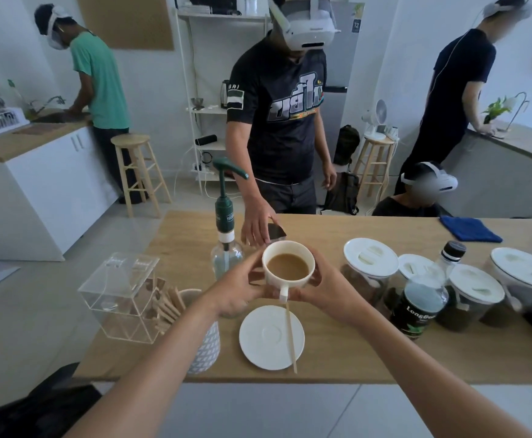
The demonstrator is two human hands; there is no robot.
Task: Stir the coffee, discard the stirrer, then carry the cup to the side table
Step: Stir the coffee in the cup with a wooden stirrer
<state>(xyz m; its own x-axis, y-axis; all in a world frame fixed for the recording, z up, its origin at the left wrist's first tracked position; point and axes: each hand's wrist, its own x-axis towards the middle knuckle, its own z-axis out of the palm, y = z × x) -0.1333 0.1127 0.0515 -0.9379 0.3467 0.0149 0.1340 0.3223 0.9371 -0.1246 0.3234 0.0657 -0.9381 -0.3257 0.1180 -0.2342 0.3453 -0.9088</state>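
The white cup [288, 273] holds milky coffee; left hand [238, 290] and right hand [323, 287] curl around it, above the saucer [261, 339] bearing the stirrer [291, 338].

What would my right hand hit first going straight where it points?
Your right hand already holds the white ceramic coffee cup; past it, likely the other person's hand, depth unclear.

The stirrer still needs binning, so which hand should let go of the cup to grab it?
The right hand, probably: the stirrer lies along the saucer's right side, below it; the left hand can hold the cup.
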